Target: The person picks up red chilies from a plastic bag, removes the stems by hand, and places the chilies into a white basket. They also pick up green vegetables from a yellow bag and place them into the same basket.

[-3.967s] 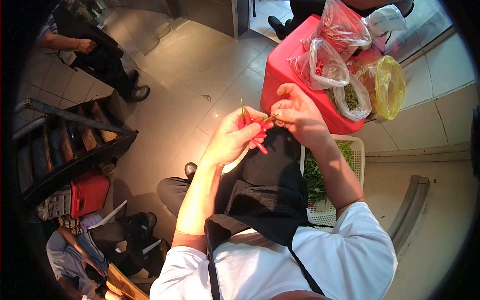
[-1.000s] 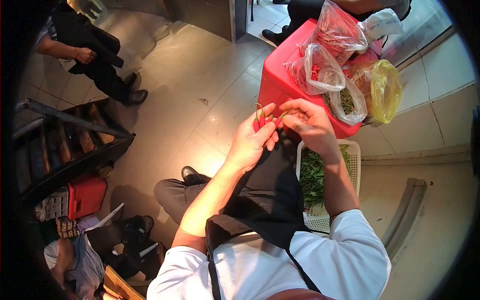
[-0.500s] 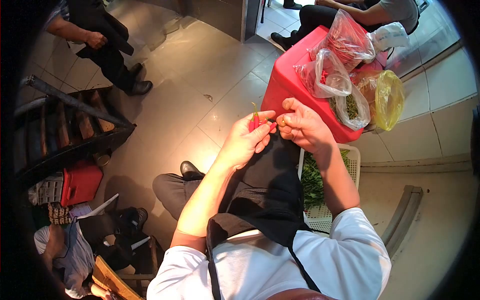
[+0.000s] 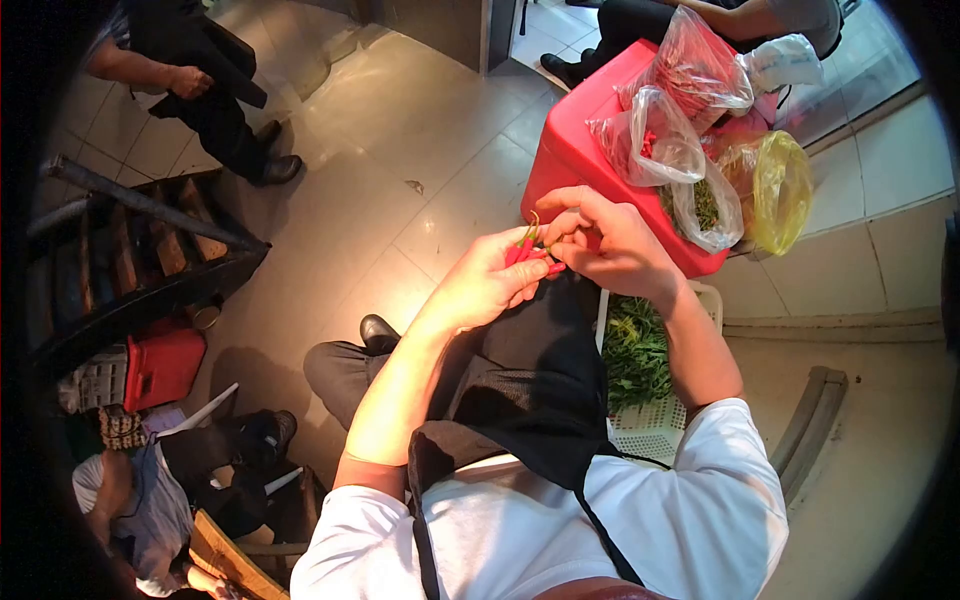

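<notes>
Several red chili peppers (image 4: 522,250) with green stems lie in my left hand (image 4: 485,285), closed around them above my lap. Their stems point up and away from me. My right hand (image 4: 625,250) meets it from the right, thumb and fingers pinched together at the green stem end of a chili. The curled fingers partly hide that pinch. Below and to the right of my hands, leafy greens (image 4: 637,360) lie in a white perforated basket (image 4: 640,442) on the floor.
Ahead on the right stands a red box (image 4: 570,150). On it are a clear bag of red chilies (image 4: 690,80), another clear bag (image 4: 655,145), a bag of green pieces (image 4: 703,210) and a yellow bag (image 4: 782,190). Other people are at left and far right; a slatted rack (image 4: 150,240) stands left.
My right hand has moved in toward my left, its fingers now at the chili stems instead of apart from them. My left hand has tilted slightly with the chilies.
</notes>
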`<state>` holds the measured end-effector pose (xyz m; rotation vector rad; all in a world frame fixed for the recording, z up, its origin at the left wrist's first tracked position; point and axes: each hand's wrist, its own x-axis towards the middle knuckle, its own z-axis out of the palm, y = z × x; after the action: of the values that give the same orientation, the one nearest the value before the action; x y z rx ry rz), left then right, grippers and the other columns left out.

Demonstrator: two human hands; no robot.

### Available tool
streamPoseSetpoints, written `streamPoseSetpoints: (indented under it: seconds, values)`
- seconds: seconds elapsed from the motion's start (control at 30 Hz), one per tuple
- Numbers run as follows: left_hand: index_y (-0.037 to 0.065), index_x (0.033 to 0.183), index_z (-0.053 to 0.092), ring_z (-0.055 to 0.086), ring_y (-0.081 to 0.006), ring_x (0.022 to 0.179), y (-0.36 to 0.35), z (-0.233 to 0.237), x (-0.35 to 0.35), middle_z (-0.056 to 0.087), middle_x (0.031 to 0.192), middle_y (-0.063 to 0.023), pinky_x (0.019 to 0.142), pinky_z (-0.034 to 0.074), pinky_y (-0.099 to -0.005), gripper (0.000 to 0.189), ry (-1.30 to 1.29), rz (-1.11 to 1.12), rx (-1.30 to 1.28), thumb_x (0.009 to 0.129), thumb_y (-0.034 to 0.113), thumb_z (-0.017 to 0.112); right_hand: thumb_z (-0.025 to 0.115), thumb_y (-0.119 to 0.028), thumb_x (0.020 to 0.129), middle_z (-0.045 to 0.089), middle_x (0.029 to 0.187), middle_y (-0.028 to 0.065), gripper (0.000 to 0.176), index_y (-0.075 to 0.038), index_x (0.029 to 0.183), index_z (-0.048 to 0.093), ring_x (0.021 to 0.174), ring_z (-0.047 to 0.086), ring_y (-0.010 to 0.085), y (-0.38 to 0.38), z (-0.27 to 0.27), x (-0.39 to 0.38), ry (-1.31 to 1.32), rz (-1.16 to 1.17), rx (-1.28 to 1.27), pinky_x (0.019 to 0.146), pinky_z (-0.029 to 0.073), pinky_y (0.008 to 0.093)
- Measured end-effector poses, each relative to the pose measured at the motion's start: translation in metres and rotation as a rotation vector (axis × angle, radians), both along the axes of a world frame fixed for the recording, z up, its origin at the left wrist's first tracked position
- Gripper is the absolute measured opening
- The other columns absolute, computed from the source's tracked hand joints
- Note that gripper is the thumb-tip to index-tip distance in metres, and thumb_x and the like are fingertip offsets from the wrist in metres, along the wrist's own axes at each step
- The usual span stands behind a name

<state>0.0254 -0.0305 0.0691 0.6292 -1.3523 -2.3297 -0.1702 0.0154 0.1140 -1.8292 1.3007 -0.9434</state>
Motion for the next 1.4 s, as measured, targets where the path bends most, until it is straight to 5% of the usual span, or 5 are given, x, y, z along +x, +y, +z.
streamPoseSetpoints:
  seconds: [0.57,0.9,1.07,1.27,1.4]
  values:
    - [-0.001,0.104,0.058,0.049,-0.0056,0.058,-0.006,0.004,-0.016,0.063,0.087,-0.007,0.047,0.035,-0.0174,0.017,-0.037,-0.052,0.105,0.094,0.012,0.057,0.054,0.009,0.079,0.061,0.08,0.01,0.034,-0.005,0.105,0.037,0.07,0.059,0.013,0.007,-0.029,-0.003,-0.811,-0.114,0.334,0.06,0.047,0.025]
    - [-0.006,0.128,0.049,0.047,-0.0064,0.054,0.005,0.003,-0.038,0.064,0.091,-0.0118,0.048,0.036,-0.0185,0.037,-0.135,0.07,0.047,0.094,0.006,0.054,0.053,0.006,0.081,0.058,0.082,0.0066,0.023,-0.003,0.1,0.044,0.075,0.054,0.0094,0.019,-0.05,-0.042,-0.903,-0.324,0.038,0.068,0.044,0.0224]
    - [-0.005,0.12,0.052,0.045,-0.0076,0.052,0.0,-0.005,-0.037,0.063,0.092,-0.0133,0.047,0.035,-0.0183,0.031,-0.04,0.095,0.096,0.094,0.01,0.057,0.06,-0.006,0.081,0.066,0.075,0.0075,0.012,-0.003,0.092,0.064,0.07,0.063,0.0118,0.031,-0.048,-0.163,0.145,-1.061,-0.365,0.064,0.049,0.0274]
    - [-0.002,0.115,0.053,0.044,-0.009,0.052,0.0,-0.006,-0.04,0.062,0.092,-0.0134,0.046,0.035,-0.0192,0.031,0.159,0.055,0.303,0.093,0.018,0.062,0.066,-0.016,0.084,0.068,0.087,0.0138,0.023,-0.003,0.104,0.067,0.077,0.066,0.0209,0.036,-0.099,-0.232,0.985,-0.901,-0.537,0.073,0.05,0.03]
    - [-0.003,0.113,0.053,0.046,-0.0095,0.053,-0.001,-0.011,-0.043,0.062,0.092,-0.013,0.046,0.035,-0.0198,0.033,0.117,0.058,0.264,0.091,0.019,0.064,0.066,-0.015,0.086,0.066,0.101,0.0108,0.031,0.002,0.113,0.063,0.077,0.062,0.0132,0.042,-0.049,-0.124,-0.078,-0.614,-0.022,0.069,0.049,0.0283]
